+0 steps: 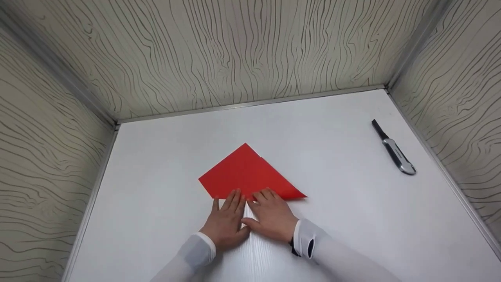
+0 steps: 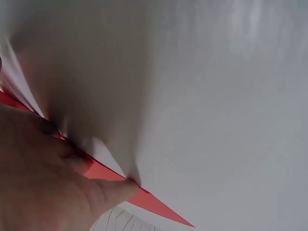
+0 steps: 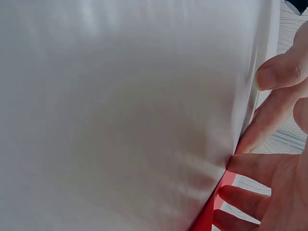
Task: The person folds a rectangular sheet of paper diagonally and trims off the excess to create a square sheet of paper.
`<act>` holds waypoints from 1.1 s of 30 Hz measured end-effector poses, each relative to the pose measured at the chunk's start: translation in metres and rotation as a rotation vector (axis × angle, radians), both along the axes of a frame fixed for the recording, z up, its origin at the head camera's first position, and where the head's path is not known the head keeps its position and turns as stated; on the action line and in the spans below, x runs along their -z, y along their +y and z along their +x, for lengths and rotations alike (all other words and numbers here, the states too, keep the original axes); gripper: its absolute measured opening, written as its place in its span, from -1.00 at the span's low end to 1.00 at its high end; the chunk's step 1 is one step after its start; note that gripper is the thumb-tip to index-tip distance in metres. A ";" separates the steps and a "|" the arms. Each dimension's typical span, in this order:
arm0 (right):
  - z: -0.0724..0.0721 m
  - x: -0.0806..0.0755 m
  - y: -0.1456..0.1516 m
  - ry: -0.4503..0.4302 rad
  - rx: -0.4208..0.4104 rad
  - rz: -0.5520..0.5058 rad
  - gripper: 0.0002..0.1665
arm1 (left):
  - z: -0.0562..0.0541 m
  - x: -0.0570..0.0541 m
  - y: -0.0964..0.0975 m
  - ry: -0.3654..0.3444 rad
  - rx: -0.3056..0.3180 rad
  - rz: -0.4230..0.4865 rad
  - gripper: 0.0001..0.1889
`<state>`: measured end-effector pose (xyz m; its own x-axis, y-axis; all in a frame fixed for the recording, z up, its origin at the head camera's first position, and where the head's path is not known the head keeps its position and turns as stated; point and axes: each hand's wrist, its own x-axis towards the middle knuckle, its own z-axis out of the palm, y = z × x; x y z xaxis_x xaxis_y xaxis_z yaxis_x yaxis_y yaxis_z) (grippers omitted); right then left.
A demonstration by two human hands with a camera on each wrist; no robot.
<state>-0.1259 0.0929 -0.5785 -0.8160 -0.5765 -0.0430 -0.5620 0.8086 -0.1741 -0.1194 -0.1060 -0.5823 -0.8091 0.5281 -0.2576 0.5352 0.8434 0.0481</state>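
Observation:
A folded sheet of red paper (image 1: 238, 170) lies on the white table, one corner pointing away from me and its folded edge toward me. On the left part of that near edge rest the straight fingers of my left hand (image 1: 227, 225). My right hand (image 1: 274, 217) lies beside it, fingertips pressing the same edge right of the middle. The two thumbs come close together below the paper. At the right the paper tapers to a sharp point and looks slightly raised off the table. In the left wrist view, fingertips touch the red paper (image 2: 159, 207) along its edge.
A box cutter (image 1: 393, 149) with a grey and black handle lies at the right of the white table (image 1: 156, 164). Wood-grain patterned panels (image 1: 242, 51) with grey metal edging stand behind and at both sides.

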 end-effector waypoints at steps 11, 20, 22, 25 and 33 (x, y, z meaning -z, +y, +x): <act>0.000 0.000 0.012 0.014 0.017 -0.011 -0.22 | -0.002 -0.006 0.002 -0.003 -0.023 0.017 -0.05; 0.004 -0.001 0.016 0.011 0.024 -0.029 -0.23 | 0.001 -0.003 0.000 -0.012 -0.025 0.038 -0.03; 0.005 -0.002 0.018 0.005 0.032 -0.041 -0.25 | 0.000 -0.002 0.000 -0.014 -0.028 0.031 -0.03; 0.006 -0.003 0.021 0.000 0.036 -0.052 -0.26 | 0.000 -0.002 0.000 -0.011 -0.031 0.025 -0.05; 0.007 -0.002 0.025 -0.012 0.046 -0.033 -0.24 | 0.000 -0.003 0.000 -0.004 -0.025 0.024 -0.06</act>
